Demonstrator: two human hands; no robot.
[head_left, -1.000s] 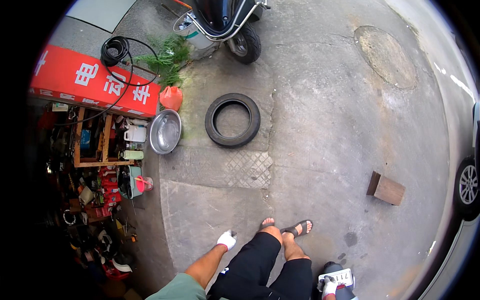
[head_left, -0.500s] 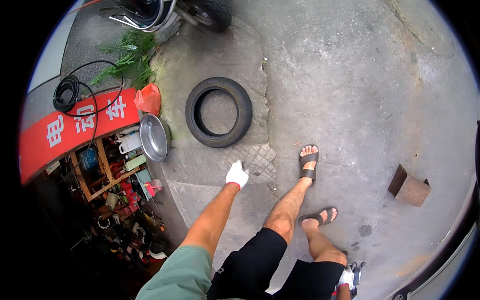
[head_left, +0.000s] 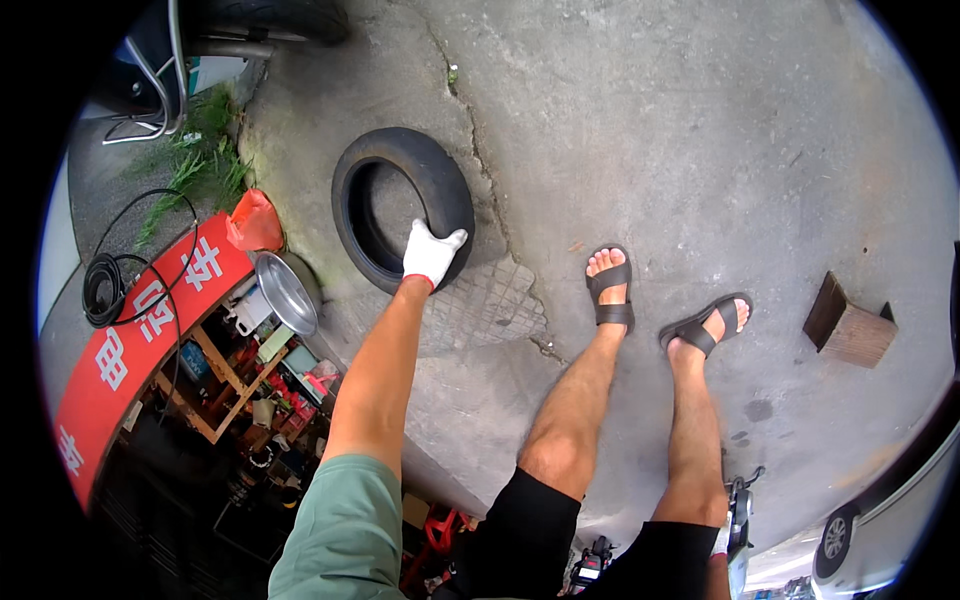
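Note:
A worn black tyre (head_left: 449,182) is on the concrete in front of me, left of centre, with no wheel inside it. More of its tread shows on the right side, so it looks tilted. My left hand (head_left: 431,254), in a white glove with a red cuff, grips its near edge. The fingers reach over the rim into the opening, and the thumb lies out on the tread. Low at the right, only a sliver of my right hand (head_left: 721,541), also white-gloved, shows beside my thigh; its fingers are hidden.
A metal basin (head_left: 289,292), an orange-red plastic bag (head_left: 255,222) and a coiled black hose (head_left: 104,290) lie left, by a red sign (head_left: 130,350) above cluttered shelves. Far left stands a motorbike (head_left: 150,75). A wooden block (head_left: 852,325) sits right, near a parked car (head_left: 880,530).
My left hand has moved forward from above the ground to the tyre and taken hold of its near edge. My right foot has moved to the right, and the view has shifted.

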